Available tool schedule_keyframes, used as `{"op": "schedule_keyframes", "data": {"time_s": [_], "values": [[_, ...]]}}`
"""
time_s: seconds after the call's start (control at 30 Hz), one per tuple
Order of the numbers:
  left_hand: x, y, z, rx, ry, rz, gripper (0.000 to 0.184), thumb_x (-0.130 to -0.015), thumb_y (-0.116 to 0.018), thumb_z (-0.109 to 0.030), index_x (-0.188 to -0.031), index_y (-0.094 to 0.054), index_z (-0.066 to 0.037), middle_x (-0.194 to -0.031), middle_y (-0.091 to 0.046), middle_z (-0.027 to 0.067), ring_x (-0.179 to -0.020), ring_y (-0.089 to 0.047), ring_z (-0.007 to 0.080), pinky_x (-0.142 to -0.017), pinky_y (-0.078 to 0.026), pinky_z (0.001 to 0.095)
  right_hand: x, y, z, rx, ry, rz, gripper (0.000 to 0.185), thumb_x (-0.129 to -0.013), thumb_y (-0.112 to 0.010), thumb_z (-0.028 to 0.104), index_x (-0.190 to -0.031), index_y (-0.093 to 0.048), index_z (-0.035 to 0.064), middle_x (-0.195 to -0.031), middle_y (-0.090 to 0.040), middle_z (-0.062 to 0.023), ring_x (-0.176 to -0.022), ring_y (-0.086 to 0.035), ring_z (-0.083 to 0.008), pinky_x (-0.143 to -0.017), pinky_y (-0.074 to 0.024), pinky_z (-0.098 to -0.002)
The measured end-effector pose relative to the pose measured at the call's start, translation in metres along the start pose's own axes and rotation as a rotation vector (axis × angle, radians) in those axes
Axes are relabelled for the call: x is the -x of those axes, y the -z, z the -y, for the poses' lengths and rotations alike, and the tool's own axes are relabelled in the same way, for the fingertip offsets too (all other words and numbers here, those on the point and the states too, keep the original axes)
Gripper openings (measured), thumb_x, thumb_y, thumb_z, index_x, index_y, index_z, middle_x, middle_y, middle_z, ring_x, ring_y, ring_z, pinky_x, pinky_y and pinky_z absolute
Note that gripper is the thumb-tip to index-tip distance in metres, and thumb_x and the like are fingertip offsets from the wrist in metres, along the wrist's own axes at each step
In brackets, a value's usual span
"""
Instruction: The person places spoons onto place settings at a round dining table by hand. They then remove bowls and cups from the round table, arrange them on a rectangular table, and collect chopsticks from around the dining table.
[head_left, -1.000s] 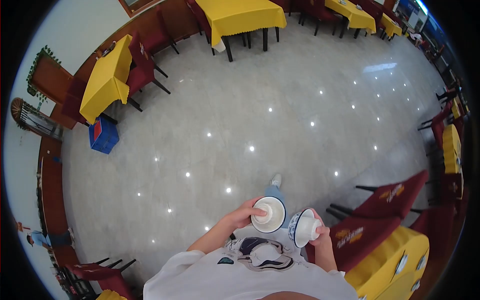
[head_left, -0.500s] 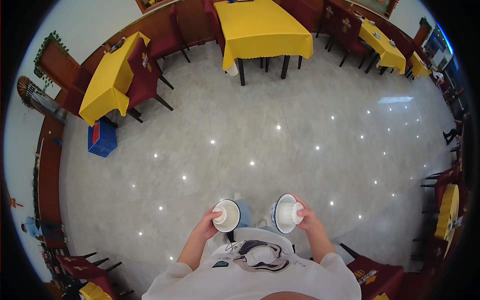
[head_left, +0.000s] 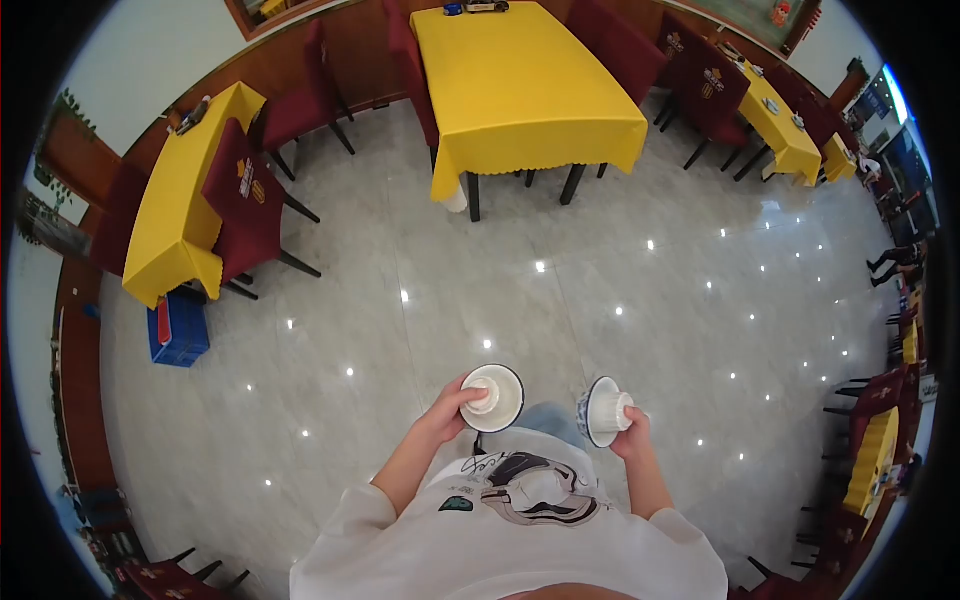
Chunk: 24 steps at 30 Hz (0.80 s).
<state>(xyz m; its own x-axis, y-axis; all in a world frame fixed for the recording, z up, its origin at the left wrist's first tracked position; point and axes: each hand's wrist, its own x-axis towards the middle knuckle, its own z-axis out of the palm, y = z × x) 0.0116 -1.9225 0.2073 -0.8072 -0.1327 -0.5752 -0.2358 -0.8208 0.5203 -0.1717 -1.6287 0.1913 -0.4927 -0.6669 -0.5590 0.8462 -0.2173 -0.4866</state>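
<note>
My left hand [head_left: 447, 409] grips a white bowl [head_left: 508, 402] with a dark rim, its thumb pressed on a small white cup [head_left: 482, 396] inside it. To the right, my right hand [head_left: 632, 433] holds a blue-patterned bowl [head_left: 587, 412] tilted on its side, with another small white cup [head_left: 611, 412] in its mouth under the fingers. The two bowls are apart, both in front of the white shirt. The fingers behind each bowl are hidden.
Ahead stands a table with a yellow cloth [head_left: 530, 80] and dark red chairs. Another yellow table [head_left: 185, 200] is at the left, with a red chair [head_left: 245, 205] and a blue crate [head_left: 180, 330]. More tables line the right side.
The view has turned and the yellow table ahead appears nearer. The red chairs and yellow table at the lower right have mostly left view. Both hands still hold their bowls and cups.
</note>
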Motion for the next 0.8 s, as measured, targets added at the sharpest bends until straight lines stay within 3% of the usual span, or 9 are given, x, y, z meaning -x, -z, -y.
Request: {"op": "schedule_keyframes", "data": {"time_s": [0.13,0.2,0.37,0.43,0.47,0.57,0.7,0.8], "values": [[-0.081,-0.002,-0.084,-0.02,-0.015,-0.006,0.059,-0.076,-0.068,-0.018,-0.126,-0.04,-0.002,-0.113,-0.055,0.0107,-0.103,-0.057,0.0212,-0.088,-0.048,0.0367,-0.08,-0.023,0.046,-0.047,0.039,-0.071,0.062,-0.069,-0.067,0.033,-0.121,-0.047,0.0071,-0.105,-0.06,-0.0123,-0.098,-0.059,-0.0289,-0.085,-0.0502,-0.0429],[-0.128,-0.009,-0.116,0.009,-0.007,-0.058,0.058,-0.076,-0.068,-0.018,-0.125,-0.041,-0.001,-0.113,-0.055,0.0111,-0.102,-0.058,0.0219,-0.086,-0.05,0.0376,-0.127,-0.032,0.076,-0.068,-0.043,0.046,0.06,-0.072,-0.064,0.035,-0.121,-0.047,0.0062,-0.104,-0.061,-0.0122,-0.096,-0.061,-0.0284,-0.082,-0.0513,-0.0442],[-0.249,-0.021,-0.184,0.041,-0.022,-0.209,0.052,-0.078,-0.067,-0.018,-0.121,-0.043,0.0,-0.112,-0.056,0.0119,-0.101,-0.059,0.024,-0.082,-0.052,0.0401,-0.281,-0.048,0.143,-0.046,-0.098,0.0,0.057,-0.076,-0.061,0.034,-0.123,-0.045,0.0059,-0.111,-0.058,-0.0127,-0.102,-0.058,-0.0288,-0.087,-0.0489,-0.0459],[-0.291,-0.025,-0.216,0.204,-0.037,-0.209,0.05,-0.078,-0.066,-0.017,-0.12,-0.044,-0.002,-0.112,-0.056,0.0121,-0.101,-0.059,0.0243,-0.082,-0.053,0.0401,-0.355,-0.061,0.182,-0.009,-0.129,-0.011,0.056,-0.077,-0.06,0.033,-0.124,-0.045,0.0058,-0.113,-0.057,-0.0126,-0.104,-0.057,-0.0289,-0.089,-0.0477,-0.046],[-0.304,-0.028,-0.236,0.202,-0.03,-0.229,0.05,-0.078,-0.066,-0.017,-0.12,-0.044,-0.002,-0.112,-0.056,0.0121,-0.101,-0.059,0.0243,-0.082,-0.053,0.0401,-0.393,-0.066,0.198,0.011,-0.134,0.001,0.053,-0.079,-0.059,0.028,-0.125,-0.043,0.0061,-0.116,-0.055,-0.0119,-0.106,-0.055,-0.0279,-0.089,-0.0475,-0.045],[-0.353,-0.036,-0.298,0.271,-0.043,-0.315,0.047,-0.079,-0.065,-0.018,-0.12,-0.045,-0.003,-0.112,-0.056,0.0123,-0.099,-0.06,0.0242,-0.08,-0.054,0.0388,-0.488,-0.135,0.27,0.109,-0.139,0.086,0.051,-0.082,-0.057,0.015,-0.128,-0.039,0.0065,-0.123,-0.049,-0.0109,-0.114,-0.05,-0.025,-0.095,-0.0432,-0.042],[-0.422,-0.033,-0.381,0.19,-0.169,-0.401,0.043,-0.082,-0.061,-0.022,-0.119,-0.047,-0.005,-0.112,-0.057,0.0115,-0.103,-0.058,0.0239,-0.085,-0.051,0.0413,-0.626,-0.202,0.334,0.284,-0.138,0.08,0.052,-0.081,-0.061,0.017,-0.127,-0.039,0.0068,-0.119,-0.051,-0.01,-0.11,-0.052,-0.0236,-0.094,-0.044,-0.0404],[-0.491,-0.021,-0.449,0.247,-0.282,-0.444,0.043,-0.081,-0.062,-0.022,-0.118,-0.048,-0.007,-0.112,-0.058,0.011,-0.102,-0.059,0.0235,-0.083,-0.051,0.0415,-0.729,-0.247,0.371,0.35,-0.073,0.123,0.054,-0.081,-0.063,0.02,-0.127,-0.039,0.0071,-0.116,-0.053,-0.0103,-0.108,-0.054,-0.024,-0.086,-0.049,-0.0426]]}}
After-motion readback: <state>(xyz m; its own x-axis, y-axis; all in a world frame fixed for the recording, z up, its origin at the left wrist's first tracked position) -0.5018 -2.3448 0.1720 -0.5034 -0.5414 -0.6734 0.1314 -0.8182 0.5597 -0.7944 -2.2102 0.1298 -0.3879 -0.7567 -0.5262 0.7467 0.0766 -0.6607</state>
